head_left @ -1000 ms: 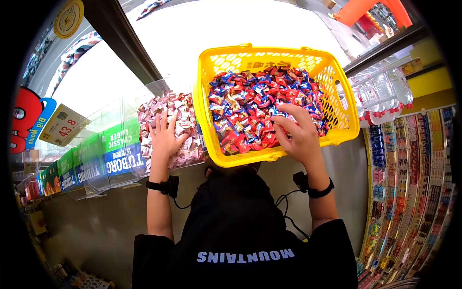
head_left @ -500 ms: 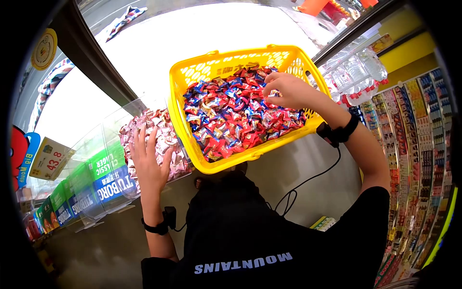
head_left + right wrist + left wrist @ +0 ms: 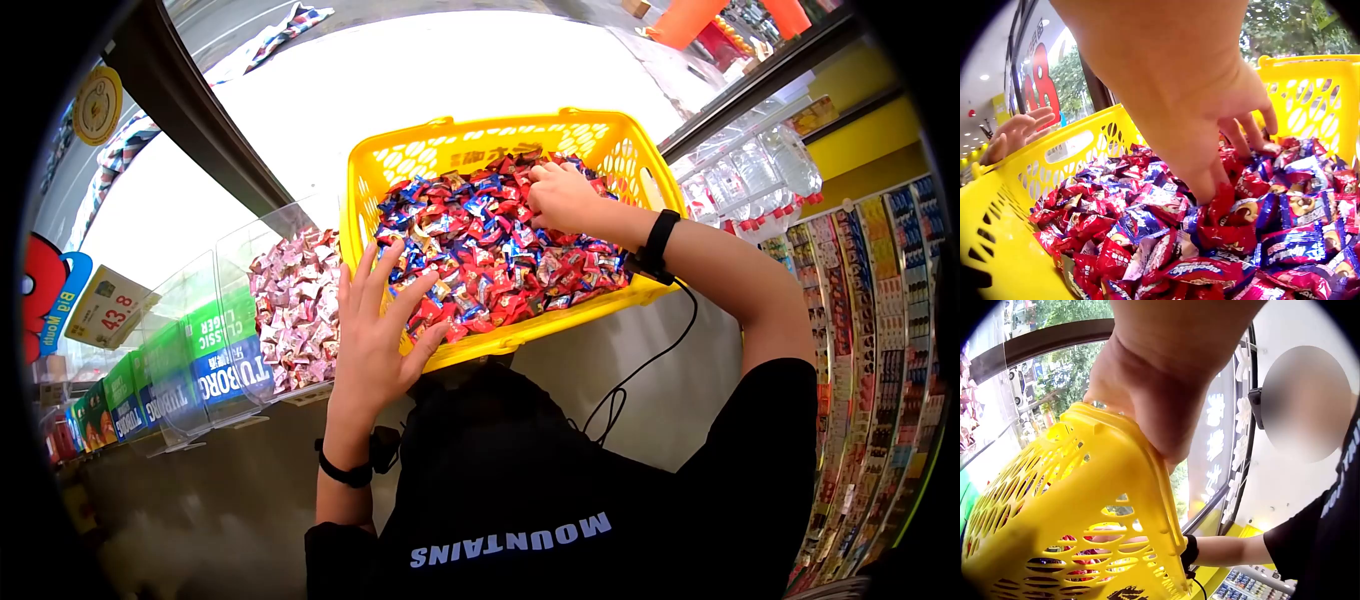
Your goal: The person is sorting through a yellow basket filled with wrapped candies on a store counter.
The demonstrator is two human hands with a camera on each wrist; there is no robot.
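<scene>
Candies in red and blue wrappers (image 3: 480,250) fill most of the yellow basket (image 3: 500,343). Each one looks very light. The wrappers look shiny, so they may slip and crinkle. The bits inside may be hard, and I would not squash them. A good place to pinch one is the fat middle, with thumb and fingertips. The basket looks stiff, and with so much candy it is likely heavy. Its rim seems the best part to hold.

The hands are well apart. The left hand (image 3: 378,325) is at the basket's left rim, with its fingers spread and reaching over the edge. The right hand (image 3: 572,200) is inside the basket, near the far side, with its fingertips down in the candies. I cannot tell if it has hold of any. Pink candies (image 3: 298,300) sit just left of the basket.

Half a second ago, the left hand was over the pink candies, left of the basket. Now it has come across to the basket's rim.
</scene>
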